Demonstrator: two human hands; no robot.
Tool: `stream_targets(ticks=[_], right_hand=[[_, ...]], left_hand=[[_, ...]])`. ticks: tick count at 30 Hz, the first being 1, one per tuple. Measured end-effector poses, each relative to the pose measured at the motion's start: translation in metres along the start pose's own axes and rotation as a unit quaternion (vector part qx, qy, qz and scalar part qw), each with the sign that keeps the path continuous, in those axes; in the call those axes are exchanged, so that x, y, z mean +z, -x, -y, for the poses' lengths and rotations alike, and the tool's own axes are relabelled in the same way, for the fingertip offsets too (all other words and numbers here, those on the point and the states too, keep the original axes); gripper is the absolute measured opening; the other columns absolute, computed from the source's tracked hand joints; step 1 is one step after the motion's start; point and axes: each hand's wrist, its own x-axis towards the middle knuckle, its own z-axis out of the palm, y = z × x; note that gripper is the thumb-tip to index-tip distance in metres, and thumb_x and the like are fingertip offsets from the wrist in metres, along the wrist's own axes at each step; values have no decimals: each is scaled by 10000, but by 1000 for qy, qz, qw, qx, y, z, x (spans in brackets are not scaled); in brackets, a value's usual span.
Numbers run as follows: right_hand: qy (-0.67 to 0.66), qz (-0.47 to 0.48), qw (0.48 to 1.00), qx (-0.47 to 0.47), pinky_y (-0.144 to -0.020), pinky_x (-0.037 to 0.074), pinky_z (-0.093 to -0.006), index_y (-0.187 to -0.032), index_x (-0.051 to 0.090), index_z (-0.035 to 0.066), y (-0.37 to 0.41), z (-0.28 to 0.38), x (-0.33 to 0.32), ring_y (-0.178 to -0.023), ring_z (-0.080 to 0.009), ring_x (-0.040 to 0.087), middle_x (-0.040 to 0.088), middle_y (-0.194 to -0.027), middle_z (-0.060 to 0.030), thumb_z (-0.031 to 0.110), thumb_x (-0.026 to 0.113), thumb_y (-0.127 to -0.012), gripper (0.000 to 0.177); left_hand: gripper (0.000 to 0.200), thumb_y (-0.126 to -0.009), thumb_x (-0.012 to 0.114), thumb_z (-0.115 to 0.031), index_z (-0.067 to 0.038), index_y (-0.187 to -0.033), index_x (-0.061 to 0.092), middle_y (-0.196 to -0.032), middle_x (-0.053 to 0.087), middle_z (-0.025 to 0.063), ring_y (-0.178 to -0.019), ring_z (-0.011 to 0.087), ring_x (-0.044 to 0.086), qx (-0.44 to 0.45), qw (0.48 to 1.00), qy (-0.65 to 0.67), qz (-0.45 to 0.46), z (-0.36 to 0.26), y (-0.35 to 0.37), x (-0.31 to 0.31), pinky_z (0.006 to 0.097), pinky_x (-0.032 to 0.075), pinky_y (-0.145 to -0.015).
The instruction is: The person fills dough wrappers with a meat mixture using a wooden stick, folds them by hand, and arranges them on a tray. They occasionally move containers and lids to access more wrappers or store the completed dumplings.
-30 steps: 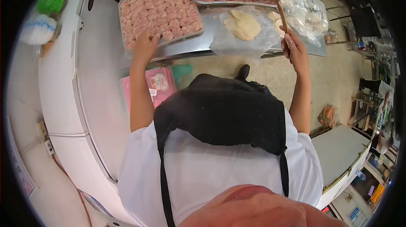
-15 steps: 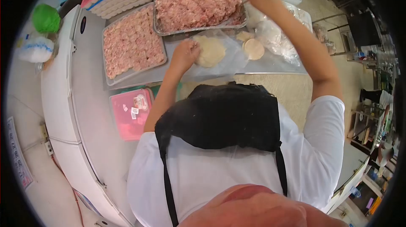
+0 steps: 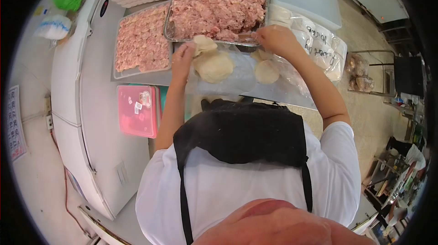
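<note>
**Position.** The left hand (image 3: 182, 58) holds one dough wrapper (image 3: 204, 43) near the middle of the counter (image 3: 147, 78). The wrapper is lifted just above the wrapper stack (image 3: 213, 67) and sits beside the near rim of the meat tray (image 3: 168, 19).

**Fingers.** The left fingers pinch narrowly on the wrapper's edge. The right hand (image 3: 273, 39) rests at the tray's near rim with its fingers curled in (whether they grip a utensil cannot be told).

**Handling.** The wrapper is judged to be very light, thin and limp, and it droops where unsupported. It probably tears or creases under a hard pinch and may cling to the sheet below.

**Hold.** Take it at the rim with the fingertips, peel it sideways, then support it flat on the palm.
</note>
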Motion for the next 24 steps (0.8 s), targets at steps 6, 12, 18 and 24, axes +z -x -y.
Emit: stream_targets(ticks=[6,12,18,24], right_hand=[[33,-149,985,-83,-607,512,-401,-766,644,105,-48,-1,-12,-711,-286,640,635,-747,-78,264,547,-863,210],[26,-114,992,-46,-594,512,-418,-740,638,82,-58,37,34,-698,-289,640,636,-741,-91,285,538,-878,265],[-50,-10,998,25,-616,501,-442,-727,632,44,-54,79,42,-720,-326,632,642,-759,-150,319,513,-903,347],[-271,48,947,167,-723,481,-404,-945,689,55,-56,75,38,-787,-327,632,657,-848,-183,359,513,-922,352]], left_hand=[[354,-924,558,-232,-10,-1199,544,-1065,640,84,-976,153,610,-71,976,204,12,-16,-2,3,303,492,-841],[380,-924,544,-254,39,-1164,575,-1086,637,156,-1028,223,597,-16,962,-244,121,-29,-6,-24,326,453,-887],[370,-928,520,-253,18,-1172,581,-1094,645,139,-992,206,596,39,968,-165,187,-16,-27,-36,298,426,-903],[331,-922,535,-210,20,-1152,599,-1063,654,105,-1004,180,592,-24,981,28,193,-19,-56,-49,309,441,-905]])
